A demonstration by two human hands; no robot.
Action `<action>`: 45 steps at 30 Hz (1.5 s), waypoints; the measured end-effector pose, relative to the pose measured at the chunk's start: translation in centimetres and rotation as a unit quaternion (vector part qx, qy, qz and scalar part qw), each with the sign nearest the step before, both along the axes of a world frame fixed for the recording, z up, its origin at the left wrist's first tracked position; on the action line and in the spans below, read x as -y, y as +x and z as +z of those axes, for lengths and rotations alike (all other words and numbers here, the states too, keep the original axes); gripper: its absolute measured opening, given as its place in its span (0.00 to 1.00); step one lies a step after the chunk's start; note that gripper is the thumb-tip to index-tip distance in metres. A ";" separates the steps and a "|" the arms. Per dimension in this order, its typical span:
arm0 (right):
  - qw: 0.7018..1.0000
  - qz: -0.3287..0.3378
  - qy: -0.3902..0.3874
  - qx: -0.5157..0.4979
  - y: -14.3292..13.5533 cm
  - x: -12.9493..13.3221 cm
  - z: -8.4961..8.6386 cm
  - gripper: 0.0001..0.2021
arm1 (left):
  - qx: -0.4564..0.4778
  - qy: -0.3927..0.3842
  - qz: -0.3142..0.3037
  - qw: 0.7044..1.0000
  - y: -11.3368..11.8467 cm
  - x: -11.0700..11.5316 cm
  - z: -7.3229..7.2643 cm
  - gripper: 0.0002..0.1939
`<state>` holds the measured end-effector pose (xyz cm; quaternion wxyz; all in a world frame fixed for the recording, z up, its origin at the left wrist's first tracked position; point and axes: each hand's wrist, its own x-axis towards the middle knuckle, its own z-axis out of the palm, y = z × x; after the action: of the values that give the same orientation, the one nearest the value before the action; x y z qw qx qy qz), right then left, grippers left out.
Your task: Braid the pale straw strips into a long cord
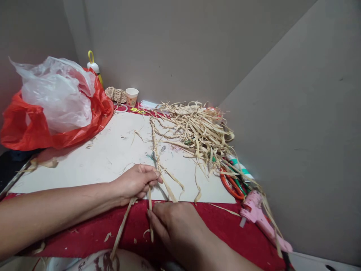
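Note:
A narrow braid of dry straw-coloured strips (155, 145) lies over the white board, running away from me. My left hand (141, 180) pinches its near end between thumb and fingers. Loose strips fan out from there toward me; one long strip (122, 231) hangs down at the left. My right hand (179, 222) is closed just below and to the right, with a strip (150, 210) at its thumb and another strip (169, 190) running into it from the braid. Its fingertips are partly hidden behind the back of the hand.
A heap of dry strips (201, 131) sits at the back right, above orange-handled scissors (229, 184) and a pink glue gun (259, 216). A red plastic bag (31, 128) with clear plastic fills the left. A paper cup (132, 97) and coiled braid (115, 95) stand by the wall.

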<state>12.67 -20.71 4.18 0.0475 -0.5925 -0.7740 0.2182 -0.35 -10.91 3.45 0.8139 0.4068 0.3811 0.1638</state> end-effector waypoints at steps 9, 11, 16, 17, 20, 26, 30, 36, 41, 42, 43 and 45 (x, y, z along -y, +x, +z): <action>0.923 -0.218 0.012 -0.318 3.8 -2.5 1.3 0.16 | 0.045 0.000 -0.059 0.997 -0.7 -0.9 -0.3 0.10; 0.899 -0.200 -0.076 -0.382 3.5 -3.5 0.8 0.21 | 0.055 0.002 -0.068 0.996 -0.6 -1.0 -0.4 0.11; 0.867 -0.133 -0.195 -0.439 2.4 -4.9 -0.7 0.17 | 0.044 0.029 -0.075 0.996 -0.7 -1.0 -0.4 0.15; 0.875 -0.125 -0.180 -0.431 2.4 -5.1 -0.8 0.17 | 0.038 0.034 -0.077 0.996 -0.8 -1.1 -0.3 0.15; 0.899 -0.102 -0.162 -0.394 2.7 -5.6 -1.1 0.18 | 0.018 0.054 -0.093 0.994 -1.2 -1.2 -0.2 0.13; 0.876 -0.139 -0.211 -0.411 2.4 -5.9 -1.6 0.18 | -0.049 0.226 -0.157 0.960 -1.9 -1.9 -0.2 0.09; 0.867 -0.184 -0.178 -0.428 1.6 -5.6 -2.2 0.15 | -0.141 0.395 -0.182 0.889 -2.2 -1.9 0.7 0.12; 0.848 -0.245 -0.155 -0.443 0.8 -5.0 -2.8 0.14 | -0.306 0.505 -0.155 0.792 -2.4 -1.0 2.3 0.10; 0.776 -0.280 -0.176 -0.536 -0.1 -4.6 -2.4 0.17 | -0.288 0.505 -0.140 0.802 -2.2 0.9 2.7 0.14; 0.759 -0.283 -0.186 -0.556 -0.2 -4.6 -2.3 0.17 | -0.285 0.514 -0.141 0.797 -2.0 1.4 2.7 0.12; 0.743 -0.284 -0.197 -0.573 -0.4 -4.5 -2.2 0.18 | -0.288 0.522 -0.145 0.789 -1.9 1.8 2.7 0.10; 0.719 -0.286 -0.219 -0.594 -0.6 -4.4 -2.1 0.18 | -0.319 0.533 -0.169 0.765 -1.6 2.5 2.6 0.07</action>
<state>12.11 -16.30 2.09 0.4272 -0.5283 -0.3108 0.6647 -1.93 -13.38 6.03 0.3120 0.8617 0.3956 0.0609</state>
